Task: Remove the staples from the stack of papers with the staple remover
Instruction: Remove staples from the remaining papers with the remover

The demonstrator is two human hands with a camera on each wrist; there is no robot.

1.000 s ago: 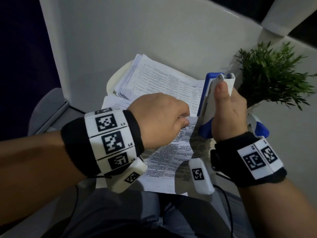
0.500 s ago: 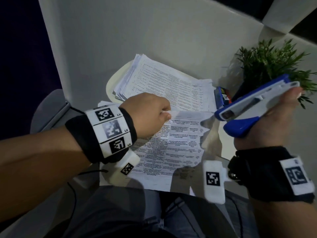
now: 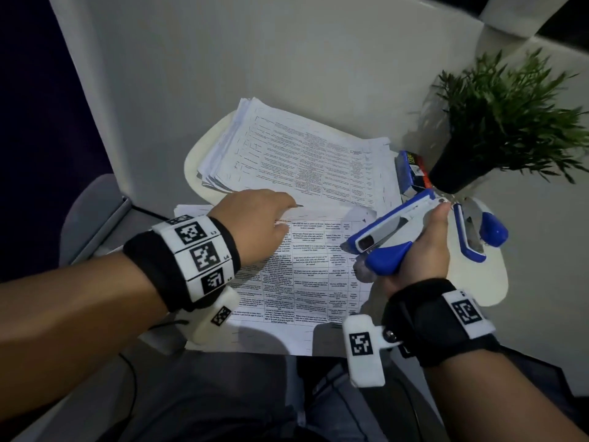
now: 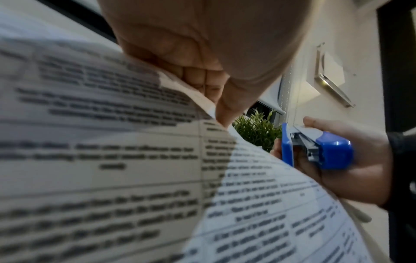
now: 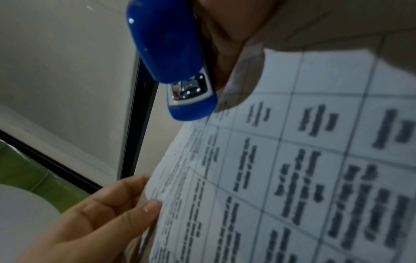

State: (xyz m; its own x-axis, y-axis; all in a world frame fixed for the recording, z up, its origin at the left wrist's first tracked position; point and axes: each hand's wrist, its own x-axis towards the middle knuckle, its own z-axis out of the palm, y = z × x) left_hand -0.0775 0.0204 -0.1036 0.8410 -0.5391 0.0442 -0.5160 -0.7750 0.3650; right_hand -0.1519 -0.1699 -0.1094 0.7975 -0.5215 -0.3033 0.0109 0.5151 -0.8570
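White table [image 3: 223, 74]; left hand [image 3: 255, 223] on papers [image 3: 306, 282]; right hand [image 3: 424, 253] around staple remover [image 3: 392, 231]

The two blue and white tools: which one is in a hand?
The nearer one, gripped by the right hand; the other lies untouched beside the plant pot.

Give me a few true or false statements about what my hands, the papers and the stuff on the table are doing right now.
1. The right hand holds a blue and white stapler-like tool. True.
2. The left hand rests empty on the table. False: it pinches the top edge of the printed sheet.
3. A potted plant stands at the far right. True.
4. The tool's tip is clamped on the sheet. False: it is held off the sheet's right edge.
5. A second blue tool lies on the table. True.
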